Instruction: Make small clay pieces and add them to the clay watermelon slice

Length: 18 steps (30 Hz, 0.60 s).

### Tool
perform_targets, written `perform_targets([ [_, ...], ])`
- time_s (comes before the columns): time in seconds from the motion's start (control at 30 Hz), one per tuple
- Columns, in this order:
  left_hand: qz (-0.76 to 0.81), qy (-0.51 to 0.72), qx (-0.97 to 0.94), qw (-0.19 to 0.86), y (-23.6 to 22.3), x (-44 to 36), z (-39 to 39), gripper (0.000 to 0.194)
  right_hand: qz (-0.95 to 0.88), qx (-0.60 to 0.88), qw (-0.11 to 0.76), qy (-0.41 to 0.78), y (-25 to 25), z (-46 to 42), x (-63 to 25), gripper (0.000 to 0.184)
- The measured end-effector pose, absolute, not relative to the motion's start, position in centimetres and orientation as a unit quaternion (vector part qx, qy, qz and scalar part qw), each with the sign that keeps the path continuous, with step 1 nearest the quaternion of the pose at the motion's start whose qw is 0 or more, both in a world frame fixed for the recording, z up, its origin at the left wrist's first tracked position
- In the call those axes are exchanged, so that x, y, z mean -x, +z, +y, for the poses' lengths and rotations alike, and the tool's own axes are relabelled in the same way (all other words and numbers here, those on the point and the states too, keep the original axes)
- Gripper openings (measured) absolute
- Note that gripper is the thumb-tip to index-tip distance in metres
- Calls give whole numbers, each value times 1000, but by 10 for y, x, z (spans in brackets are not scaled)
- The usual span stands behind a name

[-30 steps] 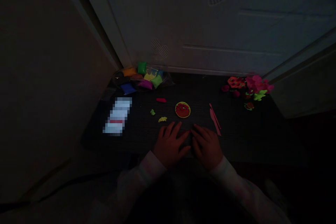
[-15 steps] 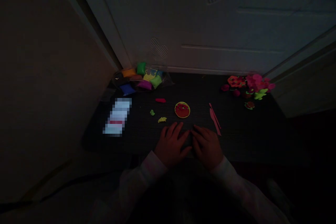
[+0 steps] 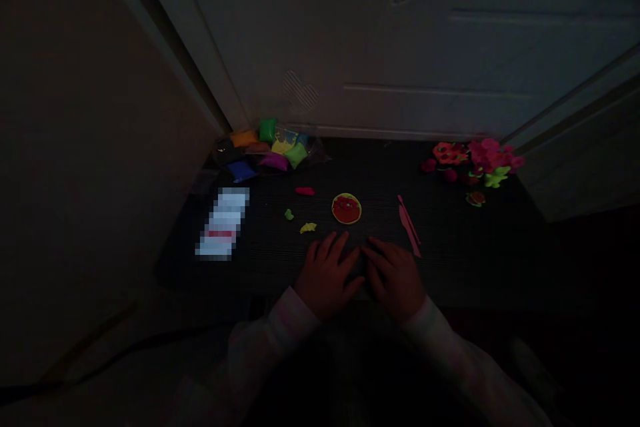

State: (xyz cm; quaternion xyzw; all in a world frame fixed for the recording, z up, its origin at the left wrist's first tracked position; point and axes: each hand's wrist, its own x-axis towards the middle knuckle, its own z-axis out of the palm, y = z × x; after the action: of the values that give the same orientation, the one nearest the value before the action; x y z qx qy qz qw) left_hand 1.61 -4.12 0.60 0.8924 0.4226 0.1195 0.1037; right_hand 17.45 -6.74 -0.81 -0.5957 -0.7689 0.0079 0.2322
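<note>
1. My left hand [image 3: 327, 277] is palm down over the dark surface [image 3: 380, 170], fingers loosely spread and thumb apart from the index finger. I cannot tell whether anything lies under its fingertips.
2. My right hand [image 3: 397, 280] is just beside it, fingers bent and drawn closer together, pointing toward my left. Its fingertips come close to my left index fingertip; whether something is pinched there is too dark to tell.
3. The yellow-rimmed red disc [image 3: 347, 215] lies flat just beyond my fingertips, apart from both hands.
4. Near my left fingers is a yellow scrap [image 3: 308, 228], with a green scrap [image 3: 289, 215] and a pinkish-red piece [image 3: 305, 191] farther out.
5. Beyond my right hand lie a pink knife-shaped tool [image 3: 407, 230] and a thin pink stick [image 3: 411, 219], side by side.
6. Coloured packets [image 3: 275, 161] sit at the far left, above a bright pixelated rectangle [image 3: 223, 220]; flower-like shapes [image 3: 493, 155] cluster at the far right.
</note>
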Motion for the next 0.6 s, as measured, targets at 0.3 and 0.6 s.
perform_targets([
  [0.3, 428, 174, -880, 113, 3, -11, -42, 38, -766, 610, 203, 13, -6, -68, -172, 25],
  [0.6, 435, 203, -871, 100, 1, -10, -43, 34, -759, 607, 235, 17, -8, -67, -173, 26],
])
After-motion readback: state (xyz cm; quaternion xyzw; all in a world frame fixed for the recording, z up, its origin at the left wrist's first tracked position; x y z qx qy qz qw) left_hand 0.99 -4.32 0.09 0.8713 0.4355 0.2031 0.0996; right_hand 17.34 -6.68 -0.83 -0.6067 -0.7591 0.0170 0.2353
